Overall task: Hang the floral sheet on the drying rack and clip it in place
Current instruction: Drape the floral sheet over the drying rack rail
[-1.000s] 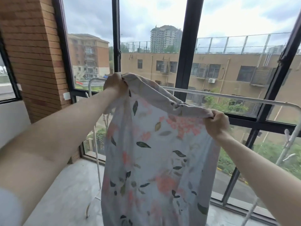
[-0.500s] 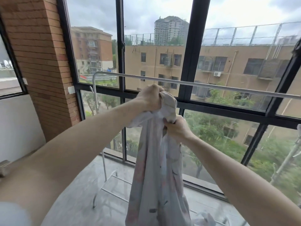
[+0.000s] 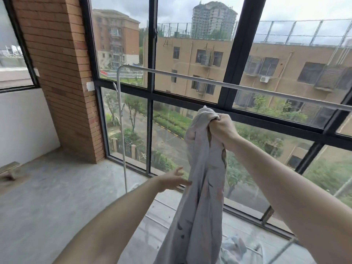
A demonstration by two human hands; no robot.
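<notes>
Left hand point(image 3: 172, 180) has let go of the floral sheet point(image 3: 202, 187), fingers now spread beside its lower fold at frame centre, right hand point(image 3: 222, 130) alone fists the bunched top below the drying rack point(image 3: 238, 86) rail, so it needs re-spreading before hanging; no containers or clips visible.

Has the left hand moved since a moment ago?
Yes. The left hand let go of the floral sheet and dropped well below the rack bar.

2 bare forearms, no sleeves visible; left hand point(image 3: 172, 181), right hand point(image 3: 222, 129) ungloved, no rings.
</notes>
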